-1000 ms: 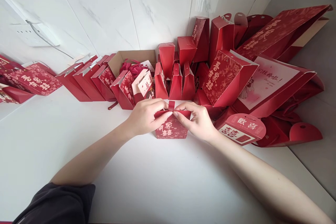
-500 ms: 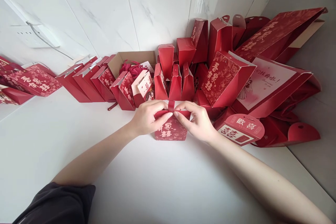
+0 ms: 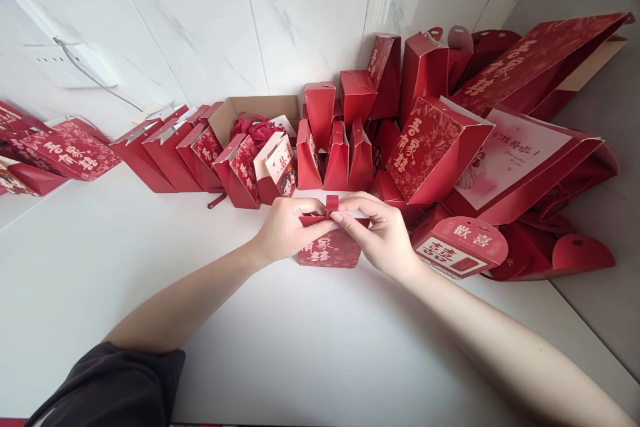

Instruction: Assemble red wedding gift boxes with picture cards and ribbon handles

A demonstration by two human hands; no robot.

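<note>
A small red gift box (image 3: 336, 252) with pale lettering and a floral print stands on the white table, directly in front of me. At its top edge, a red ribbon (image 3: 332, 205) forms a raised loop. From the left, my left hand (image 3: 286, 227) pinches near the ribbon's base, fingers behind the box top and thumb in front. My right hand (image 3: 383, 230) grips from the other side, its thumb pressed beside the ribbon. Both thumbs nearly meet under the loop. The fingers partly hide the box's upper edge and the ribbon ends.
An open cardboard box (image 3: 260, 107) holds dark red ribbon (image 3: 257, 130). Red gift boxes (image 3: 160, 160) line the tiled wall (image 3: 200, 27), with larger red bags (image 3: 520, 147) crowded at the right. More red bags (image 3: 73, 150) lie far left, below a wall socket with a cable (image 3: 95, 77).
The view has shifted slightly. My thumbs have drawn closer together at the ribbon's base, and the loop looks shorter and lower. The box stays in place.
</note>
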